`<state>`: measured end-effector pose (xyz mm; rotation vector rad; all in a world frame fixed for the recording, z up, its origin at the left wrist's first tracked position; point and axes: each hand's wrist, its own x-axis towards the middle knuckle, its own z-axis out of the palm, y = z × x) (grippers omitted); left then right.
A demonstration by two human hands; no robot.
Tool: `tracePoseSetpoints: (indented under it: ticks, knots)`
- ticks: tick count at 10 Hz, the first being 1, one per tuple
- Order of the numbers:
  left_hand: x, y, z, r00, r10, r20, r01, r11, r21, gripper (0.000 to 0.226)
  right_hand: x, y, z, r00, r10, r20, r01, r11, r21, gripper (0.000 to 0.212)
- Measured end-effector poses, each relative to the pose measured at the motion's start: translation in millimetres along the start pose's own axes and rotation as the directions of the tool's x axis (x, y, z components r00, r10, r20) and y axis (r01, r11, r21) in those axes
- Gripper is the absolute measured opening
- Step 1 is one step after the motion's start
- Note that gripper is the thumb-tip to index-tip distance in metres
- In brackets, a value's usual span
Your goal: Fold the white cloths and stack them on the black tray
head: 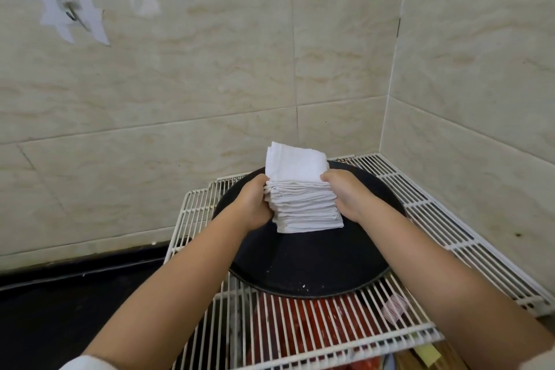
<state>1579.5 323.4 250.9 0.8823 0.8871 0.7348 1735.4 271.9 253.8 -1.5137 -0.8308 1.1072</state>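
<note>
A tall stack of folded white cloths (303, 204) stands on the round black tray (315, 267), toward its far side. My left hand (253, 204) presses against the stack's left side, fingers curled round the upper layers. On the opposite side, my right hand (345, 194) grips the stack, fingertips tucked under the top cloth (295, 164). That top cloth sits slightly askew, shifted back and left. Both forearms reach in from the bottom of the view.
The tray rests on a white wire rack (444, 219) set in a tiled wall corner (387, 99). Red items (300, 327) and a small wrapped packet (395, 308) lie beneath the rack. A dark counter (60, 309) lies to the left. White specks dot the tray's near part.
</note>
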Motion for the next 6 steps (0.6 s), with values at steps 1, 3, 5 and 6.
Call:
tracePoseSetpoints:
  ticks: [1,3,5,6]
  knots:
    - [-1.8,-0.1,6.5,1.000,-0.009,0.006,0.009,1.000,0.026,0.047,-1.1,-5.1,-4.3,0.999,0.007,0.033,-0.011,0.994,0.107,0.028]
    - [-3.1,-7.0,17.1,0.997,0.022,-0.081,-0.009,0.988,0.152,0.039,6.8,1.3,-12.9,0.995,0.061,0.074,-0.077,0.967,0.243,0.027]
    - [-9.9,3.9,14.6,0.998,-0.033,-0.047,0.042,0.979,0.202,0.030,7.8,2.2,-13.5,0.993,0.056,0.101,-0.074,0.980,0.184,0.028]
    - [-19.9,16.0,12.1,0.998,0.016,-0.065,0.004,0.952,0.306,0.028,6.6,-3.4,-16.4,0.995,0.061,0.074,-0.063,0.998,0.029,0.030]
